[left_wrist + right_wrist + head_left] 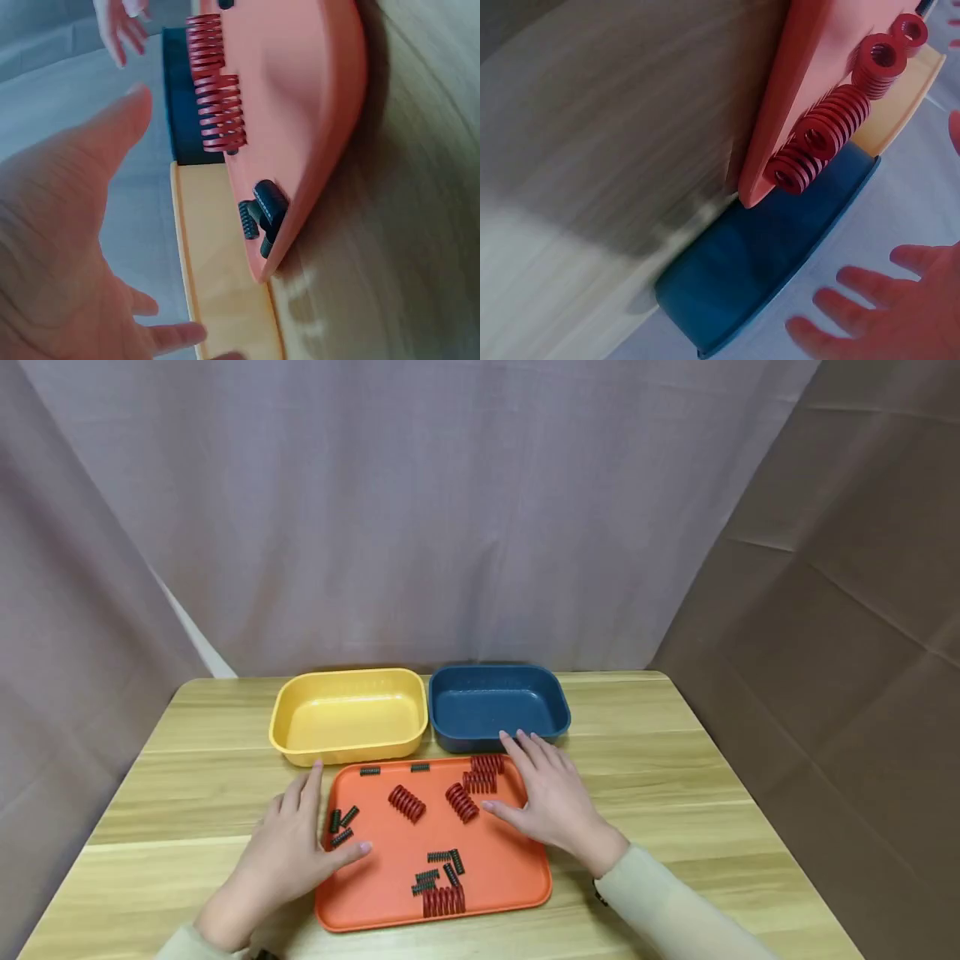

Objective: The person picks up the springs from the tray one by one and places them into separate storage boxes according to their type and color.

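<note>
An orange tray (375, 885) carries several thick red springs (407, 804) and several small dark green springs (342, 837). Over the tray's left edge my left hand (288, 843) spreads its fingers, holding nothing, with the thumb above the tray near the small springs. My right hand (551, 797) hovers at the tray's far right corner, fingers extended, beside the red springs (480, 782) there. In the right wrist view four fingers of that hand (900, 307) stand apart, with air between them. Another red spring (444, 902) lies at the near edge beside a cluster of dark springs (426, 876).
Behind the tray stand a yellow bin (348, 752) on the left and a dark blue bin (498, 745) on the right, side by side. All rest on a wooden table (675, 827). Grey cloth (450, 527) hangs at the back and sides.
</note>
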Tool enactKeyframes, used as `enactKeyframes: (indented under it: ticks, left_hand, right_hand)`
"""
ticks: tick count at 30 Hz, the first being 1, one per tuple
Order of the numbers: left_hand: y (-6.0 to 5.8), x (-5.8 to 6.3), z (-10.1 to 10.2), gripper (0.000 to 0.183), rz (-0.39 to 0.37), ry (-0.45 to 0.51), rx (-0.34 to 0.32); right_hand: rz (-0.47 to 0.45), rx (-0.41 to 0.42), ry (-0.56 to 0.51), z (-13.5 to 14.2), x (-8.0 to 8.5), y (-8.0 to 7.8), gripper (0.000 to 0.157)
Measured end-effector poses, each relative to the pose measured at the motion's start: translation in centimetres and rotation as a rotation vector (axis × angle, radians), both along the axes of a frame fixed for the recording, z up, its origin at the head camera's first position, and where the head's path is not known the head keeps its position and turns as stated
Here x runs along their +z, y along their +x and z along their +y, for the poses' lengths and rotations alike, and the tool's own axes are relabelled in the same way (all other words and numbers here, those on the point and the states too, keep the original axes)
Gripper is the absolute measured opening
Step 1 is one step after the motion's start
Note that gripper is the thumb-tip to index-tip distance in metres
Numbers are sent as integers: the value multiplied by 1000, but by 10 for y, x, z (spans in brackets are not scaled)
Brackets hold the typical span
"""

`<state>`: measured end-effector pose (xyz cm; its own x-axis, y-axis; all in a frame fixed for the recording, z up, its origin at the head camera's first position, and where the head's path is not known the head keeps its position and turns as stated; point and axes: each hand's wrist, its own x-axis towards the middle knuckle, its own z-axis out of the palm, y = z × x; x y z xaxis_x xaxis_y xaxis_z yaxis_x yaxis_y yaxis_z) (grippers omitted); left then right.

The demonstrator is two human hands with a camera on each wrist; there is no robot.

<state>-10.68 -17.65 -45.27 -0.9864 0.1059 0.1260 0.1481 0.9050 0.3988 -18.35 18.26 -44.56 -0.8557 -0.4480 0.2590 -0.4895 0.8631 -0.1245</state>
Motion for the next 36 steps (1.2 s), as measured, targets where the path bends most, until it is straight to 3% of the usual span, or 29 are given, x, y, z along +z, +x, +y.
enactKeyframes:
  ticks: [6, 11, 15, 18, 24, 36]
  left_hand:
    - [4, 1, -5, 134, -204, 314, -59]
    - [4, -1, -13, 122, -350, 530, -55]
    - [6, -6, -19, 109, -427, 652, -19]
    - [6, -13, -22, 97, -463, 721, -26]
    - [7, -26, -28, 80, -469, 780, -116]
    - [4, -32, -29, 74, -413, 718, -166]
  right_hand:
    - [-122, 39, -107, -4, 1, 3, 102]
    - [-259, 76, -239, -8, 2, 2, 103]
    - [-436, 132, -401, -11, 1, 0, 100]
    - [-522, 187, -453, -16, -1, -2, 99]
    - [-536, 250, -353, -25, -9, -5, 98]
    - [-414, 302, -120, -36, -21, -14, 89]
